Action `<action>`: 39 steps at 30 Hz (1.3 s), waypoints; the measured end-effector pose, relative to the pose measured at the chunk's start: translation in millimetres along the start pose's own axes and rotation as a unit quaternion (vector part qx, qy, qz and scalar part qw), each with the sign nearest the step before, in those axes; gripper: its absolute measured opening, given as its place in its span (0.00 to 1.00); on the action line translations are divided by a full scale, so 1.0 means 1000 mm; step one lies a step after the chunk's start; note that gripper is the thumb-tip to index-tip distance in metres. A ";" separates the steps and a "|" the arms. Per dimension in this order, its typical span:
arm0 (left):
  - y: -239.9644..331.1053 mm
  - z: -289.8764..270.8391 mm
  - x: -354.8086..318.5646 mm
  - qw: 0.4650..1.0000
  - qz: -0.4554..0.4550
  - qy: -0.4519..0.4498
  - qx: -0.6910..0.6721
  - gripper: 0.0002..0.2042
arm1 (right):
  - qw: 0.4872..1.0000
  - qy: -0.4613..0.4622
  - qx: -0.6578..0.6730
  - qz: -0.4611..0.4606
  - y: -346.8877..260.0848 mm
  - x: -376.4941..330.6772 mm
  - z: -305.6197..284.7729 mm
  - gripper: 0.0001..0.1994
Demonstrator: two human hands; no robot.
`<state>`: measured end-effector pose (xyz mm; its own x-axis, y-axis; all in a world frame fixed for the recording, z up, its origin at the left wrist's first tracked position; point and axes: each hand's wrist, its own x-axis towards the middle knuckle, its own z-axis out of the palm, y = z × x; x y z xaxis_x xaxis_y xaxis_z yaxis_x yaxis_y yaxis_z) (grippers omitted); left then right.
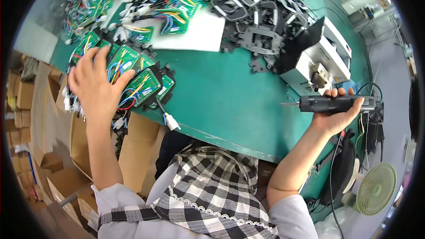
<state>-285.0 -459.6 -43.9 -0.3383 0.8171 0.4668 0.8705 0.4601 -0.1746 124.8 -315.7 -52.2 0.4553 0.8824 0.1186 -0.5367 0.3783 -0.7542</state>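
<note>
Crowding the table's (230,102) near-left edge, the boards (144,87) could slip off if pushed outward; the driver's (327,103) exposed bit could scratch one if swung carelessly, and the white plug (171,122) at the near edge could snag a sleeve. The left hand (95,86) lies palm down over the boards, fingers spread; the right hand (338,113), toward the right edge, grips the driver roughly level, bit pointing left.

A pale grey shirt (290,217) is worn under a black-and-white checked apron (217,186), which has a narrow white lace-like trim (212,213).
</note>
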 end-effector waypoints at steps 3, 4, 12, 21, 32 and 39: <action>0.040 -0.030 0.009 0.985 0.084 0.076 -0.131 0.29 | 0.998 0.054 -0.007 -0.023 0.002 -0.002 0.002 0.22; 0.058 -0.039 0.012 0.967 0.128 0.057 -0.215 0.27 | 0.998 0.056 -0.004 -0.018 0.002 -0.002 0.002 0.22; 0.229 -0.005 0.078 0.920 0.225 -0.167 -0.274 0.18 | 1.000 0.000 0.020 0.018 -0.001 -0.004 -0.007 0.22; 0.223 0.070 0.162 0.935 0.056 -0.171 -0.305 0.28 | 0.999 -0.001 0.042 0.032 -0.006 -0.005 -0.006 0.21; 0.194 -0.020 0.085 0.859 0.226 -0.191 -0.419 0.26 | 1.000 -0.009 0.023 0.013 -0.007 -0.005 -0.006 0.21; 0.200 0.003 0.024 0.793 0.427 -0.244 -0.361 0.15 | 0.999 0.000 0.039 0.000 -0.008 0.001 -0.013 0.21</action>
<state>-120.1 -346.9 -70.1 0.5392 0.8419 0.0239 0.7752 -0.5071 0.3768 138.6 -321.8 -54.2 0.4554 0.8824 0.1185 -0.5907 0.3990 -0.7013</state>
